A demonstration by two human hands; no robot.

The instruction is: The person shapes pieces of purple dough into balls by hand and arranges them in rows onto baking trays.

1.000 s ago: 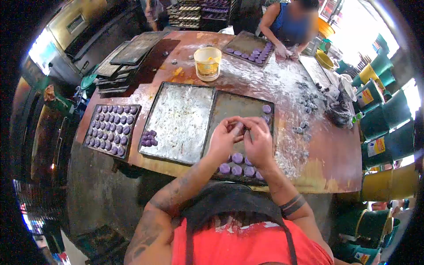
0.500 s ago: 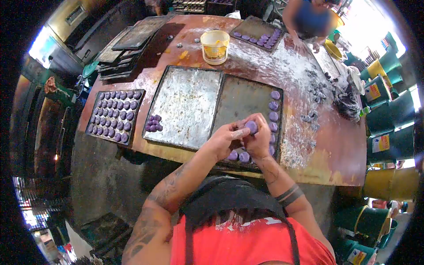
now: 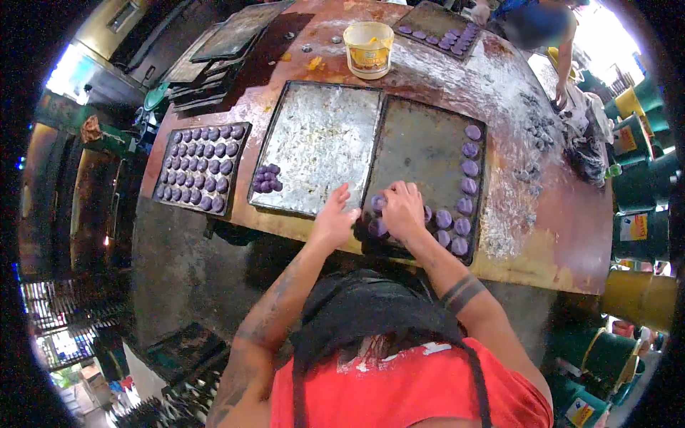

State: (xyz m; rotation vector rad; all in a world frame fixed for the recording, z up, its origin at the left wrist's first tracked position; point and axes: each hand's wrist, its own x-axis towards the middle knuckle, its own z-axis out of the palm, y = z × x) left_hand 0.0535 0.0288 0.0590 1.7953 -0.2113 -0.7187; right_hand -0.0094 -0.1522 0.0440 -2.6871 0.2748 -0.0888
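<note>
My right hand [image 3: 404, 211] is low over the near left part of a dark baking tray [image 3: 421, 135]. Its bent fingers are on a flattened purple dough ball [image 3: 378, 203]. Another purple dough piece [image 3: 377, 227] lies just below it. More rounds line the tray's right side and near edge, partly hidden by my hand. My left hand [image 3: 332, 220] is held off to the left, fingers spread and holding nothing, over the near corner of a flour-dusted tray [image 3: 321, 143]. A small cluster of purple dough balls [image 3: 267, 178] sits at that tray's left edge.
To the left lies a tray [image 3: 158, 203] of purple dough rounds in rows. Stacked trays [image 3: 242, 32], a yellow-white bucket [image 3: 369, 51] and another dough tray [image 3: 410, 16] stand farther back. Another person's arm [image 3: 563, 71] reaches down at the right, near floury dark lumps [image 3: 531, 135].
My hands have come apart. The right one has carried the dough ball down to the tray's near left part, while the left has opened and moved left. The view has shifted.
</note>
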